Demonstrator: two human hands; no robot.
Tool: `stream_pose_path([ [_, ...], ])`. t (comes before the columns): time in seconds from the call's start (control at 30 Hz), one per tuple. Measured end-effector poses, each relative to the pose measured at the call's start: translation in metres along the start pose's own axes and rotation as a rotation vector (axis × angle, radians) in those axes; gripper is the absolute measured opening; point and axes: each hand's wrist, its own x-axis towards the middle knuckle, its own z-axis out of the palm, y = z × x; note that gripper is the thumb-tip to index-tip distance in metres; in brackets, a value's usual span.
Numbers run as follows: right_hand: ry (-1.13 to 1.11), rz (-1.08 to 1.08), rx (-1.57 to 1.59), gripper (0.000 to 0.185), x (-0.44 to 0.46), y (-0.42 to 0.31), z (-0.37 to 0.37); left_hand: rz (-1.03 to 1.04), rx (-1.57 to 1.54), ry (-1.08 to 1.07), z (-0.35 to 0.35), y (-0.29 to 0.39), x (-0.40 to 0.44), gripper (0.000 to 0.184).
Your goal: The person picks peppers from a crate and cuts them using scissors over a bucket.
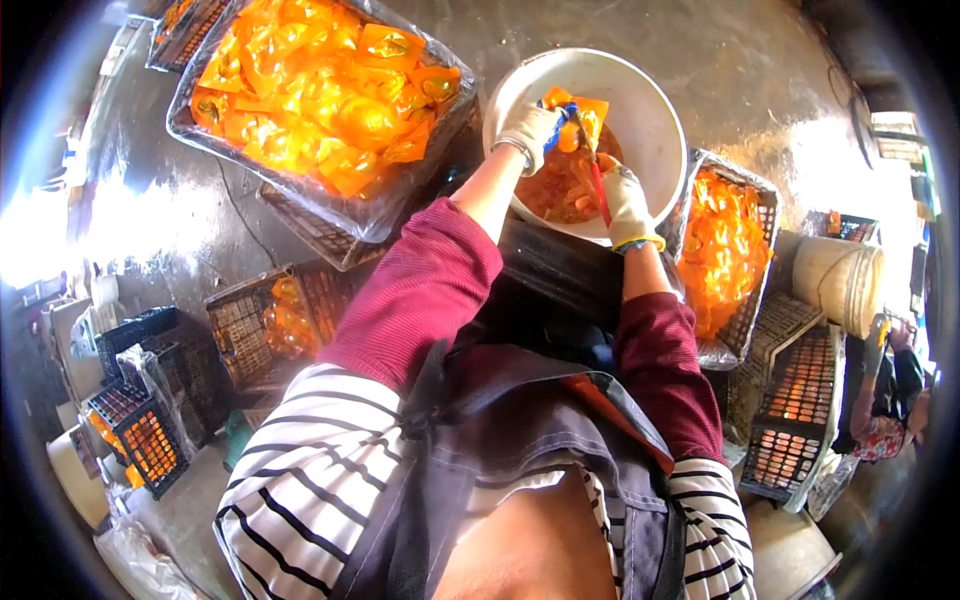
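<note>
Over a white bucket (660, 120), my left hand (533, 130), in a white glove with blue fingertips, pinches a shiny orange plastic packet (594, 112). My right hand (627, 203), also gloved, is closed around red-handled scissors (600, 190). Their blades point up at the packet's lower part; whether they touch it I cannot tell. Inside the bucket, below both hands, lies a wet reddish-orange mass (550, 190). To the left stands a plastic-lined crate (350, 215) heaped with orange packets (320, 90). Another crate (768, 215), on the right, holds more orange packets (718, 250).
Crates with orange contents stand at lower left (240, 340) and lower right (800, 400). A pale bucket (840, 280) lies on its side at the right. Beyond it, another person (885, 390) is partly visible. The grey floor (720, 50) looks wet.
</note>
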Motion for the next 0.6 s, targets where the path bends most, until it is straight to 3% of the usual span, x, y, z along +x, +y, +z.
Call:
stream_pose_path([
  [0.07, -0.01, 0.053, -0.022, 0.03, 0.001, -0.003, -0.002, 0.014, 0.279, 0.048, -0.002, 0.007, -0.002, 0.038],
  [0.17, -0.01, 0.166, 0.036, 0.03, -0.007, -0.026, -0.012, 0.047, 0.33, 0.041, -0.004, 0.013, -0.007, 0.038],
  [0.2, -0.01, 0.208, 0.071, 0.03, -0.011, -0.033, -0.015, 0.176, 0.18, 0.041, -0.003, 0.01, -0.005, 0.039],
  [0.27, 0.03, 0.152, 0.467, 0.032, -0.008, -0.016, -0.01, 0.428, -0.117, 0.056, -0.005, -0.004, 0.005, 0.041],
  [0.3, 0.027, 0.09, 0.588, 0.033, -0.006, -0.01, -0.011, 0.4, -0.143, -0.041, -0.025, 0.021, -0.019, 0.056],
  [0.33, 0.013, 0.03, 0.711, 0.034, -0.003, -0.001, -0.011, 0.577, -0.009, -0.022, -0.054, 0.048, -0.05, 0.054],
  [0.37, 0.047, 0.078, 0.971, 0.036, 0.005, 0.011, -0.006, 0.709, 0.137, 0.143, -0.065, 0.029, -0.033, 0.052],
  [0.4, 0.044, 0.047, 0.925, 0.036, -0.009, -0.013, -0.016, 0.835, 0.289, 0.305, -0.077, 0.01, -0.017, 0.05],
  [0.43, 0.114, 0.007, 1.104, 0.035, -0.015, -0.024, -0.019, 0.555, 0.099, 0.203, -0.104, 0.044, -0.06, 0.05],
  [0.47, 0.177, -0.059, 1.209, 0.036, -0.012, -0.01, -0.016, 0.542, 0.016, 0.385, -0.116, 0.034, -0.062, 0.051],
  [0.5, 0.207, 0.011, 0.954, 0.037, -0.021, -0.023, -0.028, 0.53, 0.03, 0.43, -0.137, -0.001, -0.033, 0.053],
  [0.57, 0.26, 0.098, 0.87, 0.037, -0.034, -0.049, -0.052, 0.425, 0.417, 0.563, -0.181, -0.019, -0.03, 0.06],
  [0.6, 0.279, 0.124, 1.041, 0.037, -0.038, -0.055, -0.054, 0.317, 0.788, 0.641, -0.197, -0.009, -0.054, 0.064],
])
